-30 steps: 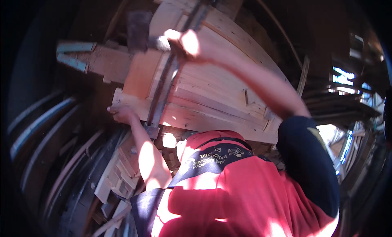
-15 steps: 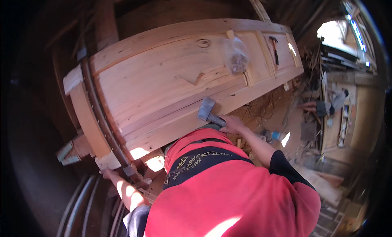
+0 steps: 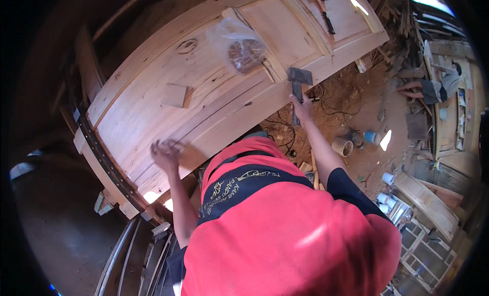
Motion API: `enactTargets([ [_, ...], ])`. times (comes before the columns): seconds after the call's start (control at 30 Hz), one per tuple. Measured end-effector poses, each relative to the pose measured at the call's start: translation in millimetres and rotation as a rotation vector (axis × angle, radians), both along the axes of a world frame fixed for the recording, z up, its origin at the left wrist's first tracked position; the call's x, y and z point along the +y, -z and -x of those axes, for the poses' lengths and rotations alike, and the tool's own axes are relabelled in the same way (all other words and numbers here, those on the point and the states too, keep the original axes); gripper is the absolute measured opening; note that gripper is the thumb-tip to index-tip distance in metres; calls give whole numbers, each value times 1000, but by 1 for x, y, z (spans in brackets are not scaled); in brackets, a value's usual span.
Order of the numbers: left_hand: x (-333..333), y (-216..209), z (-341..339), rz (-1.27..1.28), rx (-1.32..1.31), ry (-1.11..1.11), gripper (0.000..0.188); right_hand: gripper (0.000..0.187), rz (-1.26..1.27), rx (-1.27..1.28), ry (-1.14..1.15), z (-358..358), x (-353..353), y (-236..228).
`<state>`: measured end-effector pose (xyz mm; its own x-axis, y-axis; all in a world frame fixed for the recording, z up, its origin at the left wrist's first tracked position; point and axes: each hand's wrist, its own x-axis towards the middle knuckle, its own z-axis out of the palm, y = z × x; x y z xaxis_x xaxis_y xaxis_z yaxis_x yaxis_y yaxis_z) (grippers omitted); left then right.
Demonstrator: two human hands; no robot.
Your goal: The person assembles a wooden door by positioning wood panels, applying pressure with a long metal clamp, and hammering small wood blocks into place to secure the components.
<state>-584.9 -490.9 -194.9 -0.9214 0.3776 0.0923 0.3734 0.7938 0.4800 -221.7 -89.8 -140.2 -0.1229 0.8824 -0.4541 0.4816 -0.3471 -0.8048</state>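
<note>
A pale wooden door with framed panels lies flat in front of me. My right hand is closed round the handle of a heavy hammer, whose blocky dark head is by the door's near edge. Above the door's near left part is my left hand, fingers bent and apart, nothing visible in it. A small square of wood rests on the panel beyond. Across the door's left end runs a dark metal bar clamp with a row of holes, beside a wooden block.
A clear plastic bag of small brownish pieces and a claw hammer lie on the door. Right of it are a cable, a bucket and a blue-banded can on the ground. Another person is farther right.
My left hand has come from the clamped left end to above the door. My right hand has carried the hammer rightward and away from me. The view has shifted to the right.
</note>
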Motion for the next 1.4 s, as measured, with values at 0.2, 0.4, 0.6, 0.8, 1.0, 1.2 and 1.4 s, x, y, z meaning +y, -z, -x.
enactTargets([
  [0.2, 165, -35, -24, 236, -35, 218, 95, 27, -56, -11, -117, -66, 54, 28],
  [0.4, 171, -3, 39, 289, -125, 172, 98, 28, 228, 197, -129, -67, 75, 22],
  [0.6, 198, -20, 43, 258, -122, 171, 72, 26, 494, 385, -71, -76, 91, 25],
  [0.8, 238, -43, -41, 54, -430, 606, 75, 25, 554, 385, -162, -94, 107, 15],
  [1.0, 278, -51, -136, 31, -269, 887, 84, 26, 164, 111, -345, -84, 89, 6],
  [1.2, 276, -50, -140, 85, -201, 919, 90, 36, -597, -228, -666, -84, 68, -18],
  [1.4, 277, -49, -130, 131, -234, 1018, 99, 46, -735, -389, -1123, -71, 84, -33],
])
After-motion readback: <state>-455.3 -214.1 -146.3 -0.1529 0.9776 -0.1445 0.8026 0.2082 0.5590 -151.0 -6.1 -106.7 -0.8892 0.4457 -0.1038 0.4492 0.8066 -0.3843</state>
